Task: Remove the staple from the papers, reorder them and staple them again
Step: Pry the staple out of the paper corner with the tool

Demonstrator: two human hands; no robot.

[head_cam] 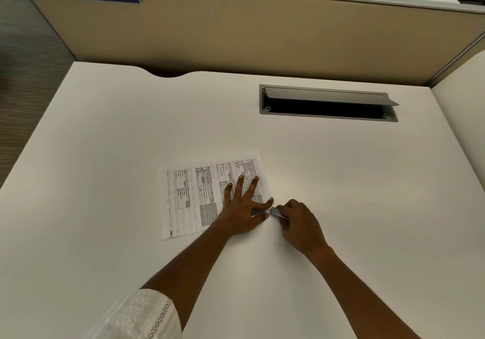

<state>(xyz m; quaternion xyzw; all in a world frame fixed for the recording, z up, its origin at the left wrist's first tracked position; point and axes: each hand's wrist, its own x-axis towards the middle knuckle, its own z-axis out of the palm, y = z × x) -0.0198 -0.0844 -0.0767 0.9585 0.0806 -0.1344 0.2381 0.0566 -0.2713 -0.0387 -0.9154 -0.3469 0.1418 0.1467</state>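
Papers (189, 197) thin, floppy: press near their 4 o'clock corner.
Your left hand (242, 209) presses flat there; right hand (299, 223) pinches a grey tool (277, 212).

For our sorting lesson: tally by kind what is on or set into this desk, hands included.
Hands: 2, left hand and right hand
paper stack: 1
small grey tool: 1
cable hatch: 1
Total: 5

The white desk (105, 155) is carrying the papers (189, 202) flat near its middle; a grey cable hatch (328, 102) is standing open toward the far right corner.
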